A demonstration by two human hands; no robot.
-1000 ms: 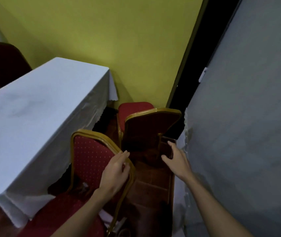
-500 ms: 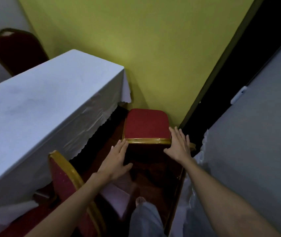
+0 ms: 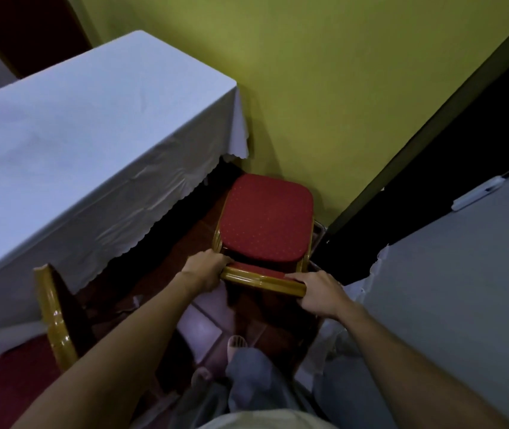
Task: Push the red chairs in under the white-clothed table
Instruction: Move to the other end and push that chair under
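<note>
Two red chairs close by, a third dark chair back [image 3: 27, 32] behind the tabletop [image 3: 92, 119]. My left hand [image 3: 205, 269] and right hand [image 3: 319, 294] are both clamped on the gold top rail of the far chair [image 3: 267, 224], arms stretched forward. That chair stands beside the tabletop's corner, against the yellow wall [image 3: 340, 88]. The second chair [image 3: 53, 314] sits left, touching the cloth.

Near chair [image 3: 53, 317] cut off at left edge, far chair [image 3: 265, 224] legs hidden
</note>
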